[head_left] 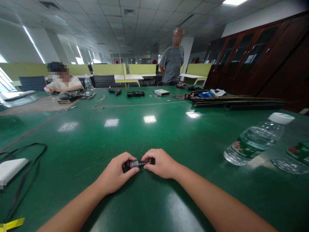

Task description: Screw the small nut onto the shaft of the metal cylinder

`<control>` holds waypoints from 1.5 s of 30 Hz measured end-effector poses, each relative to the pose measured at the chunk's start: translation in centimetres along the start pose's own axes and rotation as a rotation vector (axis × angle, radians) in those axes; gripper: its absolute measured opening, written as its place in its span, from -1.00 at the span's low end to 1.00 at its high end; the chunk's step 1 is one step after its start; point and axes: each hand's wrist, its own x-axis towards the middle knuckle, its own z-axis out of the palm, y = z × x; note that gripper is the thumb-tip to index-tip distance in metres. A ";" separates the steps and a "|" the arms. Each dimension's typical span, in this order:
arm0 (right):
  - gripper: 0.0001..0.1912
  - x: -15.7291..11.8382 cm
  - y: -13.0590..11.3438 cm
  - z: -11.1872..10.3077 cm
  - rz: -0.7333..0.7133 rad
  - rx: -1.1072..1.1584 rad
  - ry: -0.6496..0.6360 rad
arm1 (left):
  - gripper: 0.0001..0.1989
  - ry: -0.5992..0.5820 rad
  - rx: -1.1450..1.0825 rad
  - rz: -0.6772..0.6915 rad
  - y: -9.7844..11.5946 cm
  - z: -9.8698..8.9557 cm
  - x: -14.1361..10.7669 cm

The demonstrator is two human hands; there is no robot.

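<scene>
Bottles [252, 143] stand on the table [116, 135], right of the hands [164, 163].

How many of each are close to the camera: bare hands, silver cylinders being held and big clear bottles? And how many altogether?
Bare hands: 2, left hand and right hand
Silver cylinder: 1
Big clear bottles: 2
Total: 5

Lower centre: left hand [115, 173] and right hand [162, 164] hold a cylindrical metal part [134, 164] over a green tabletop [125, 137].

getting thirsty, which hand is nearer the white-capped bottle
Right. The right hand is left of the bottle; the left hand is farther left. Both hold a metal part.
</scene>
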 end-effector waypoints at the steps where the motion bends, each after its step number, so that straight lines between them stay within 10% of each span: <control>1: -0.84 0.0 -0.1 -0.2 -0.004 -0.010 -0.007 | -0.81 -0.002 -0.003 0.000 0.0 0.0 0.0; 45: -0.84 0.0 -0.3 -0.3 -0.086 -0.095 -0.025 | -0.84 0.009 -0.009 -0.024 0.5 0.3 0.0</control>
